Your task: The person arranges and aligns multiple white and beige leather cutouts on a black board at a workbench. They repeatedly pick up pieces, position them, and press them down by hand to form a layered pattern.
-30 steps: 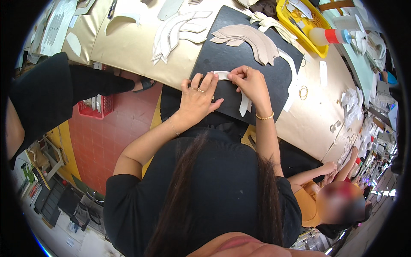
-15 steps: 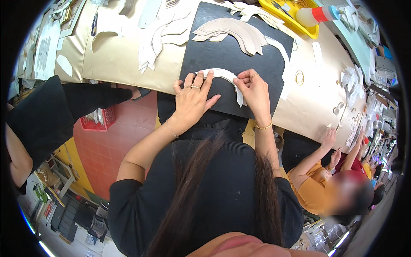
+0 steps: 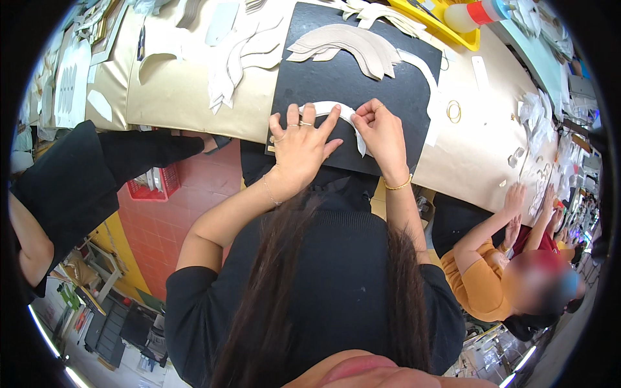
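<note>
A curved pale strip (image 3: 328, 108) lies on the black mat (image 3: 301, 81) in front of me, arching upward in the middle. My left hand (image 3: 303, 145) is open, its spread fingertips resting on the strip's left and middle part. At the strip's right side, my right hand (image 3: 383, 132) pinches the edge between thumb and forefinger, its other fingers curled. Below that pinch the strip's white right end hangs toward me. Beyond it on the mat is a stack of beige curved pieces (image 3: 349, 46), with a single white curved strip (image 3: 424, 70) to its right.
More pale curved pieces (image 3: 236, 61) lie left of the mat. A yellow tray (image 3: 462, 37) with a bottle (image 3: 475, 16) stands at the far right. Rubber bands (image 3: 455, 111) rest on the gold tabletop. A co-worker in orange (image 3: 479, 278) sits to the right; another person's leg (image 3: 149, 147) is at left.
My left hand has shifted slightly right along the curved strip. My right hand keeps its pinch in nearly the same spot. The whole view has moved a little.
</note>
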### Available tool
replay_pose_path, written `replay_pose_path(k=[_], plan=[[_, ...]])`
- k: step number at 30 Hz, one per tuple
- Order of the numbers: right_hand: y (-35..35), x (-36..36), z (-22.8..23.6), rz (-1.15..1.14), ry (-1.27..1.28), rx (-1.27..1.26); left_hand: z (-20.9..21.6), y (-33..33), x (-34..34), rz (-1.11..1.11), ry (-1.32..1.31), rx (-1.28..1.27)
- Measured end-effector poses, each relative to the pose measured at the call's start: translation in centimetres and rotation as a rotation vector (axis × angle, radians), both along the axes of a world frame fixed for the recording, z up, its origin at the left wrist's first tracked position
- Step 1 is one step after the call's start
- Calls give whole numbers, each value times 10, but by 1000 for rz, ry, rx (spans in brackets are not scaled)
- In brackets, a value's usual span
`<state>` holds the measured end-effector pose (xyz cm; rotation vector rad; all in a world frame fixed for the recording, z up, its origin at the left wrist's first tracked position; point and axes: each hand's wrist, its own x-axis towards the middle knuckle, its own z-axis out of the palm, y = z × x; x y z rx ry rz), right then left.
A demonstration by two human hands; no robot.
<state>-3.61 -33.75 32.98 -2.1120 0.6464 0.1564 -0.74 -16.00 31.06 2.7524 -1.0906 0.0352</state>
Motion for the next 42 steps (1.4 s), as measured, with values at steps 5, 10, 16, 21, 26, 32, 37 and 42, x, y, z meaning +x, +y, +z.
replay_pose_path(k=[5,10,16,21,26,32,37,42], plan=[[1,-3,-1,20,34,-129,-9,-13,2,-225,84,-151],[-11,-27,5,-72,64,123,-20,-10,0,-228,34,-204],[-16,-38,5,-78,82,148,-22,-11,-3,-224,14,-176],[-18,-40,5,-58,140,145,-23,-12,-4,-233,21,-177],[-17,-45,-2,-60,87,108,-28,-13,-8,-234,-3,-163],[-10,-51,-6,-4,-12,-37,-32,-12,-11,-248,6,-102],[-5,-59,-10,132,-148,-323,-36,-12,-16,-261,2,-73],[-14,-77,-6,261,-101,-510,-30,-15,-17,-293,21,-15]])
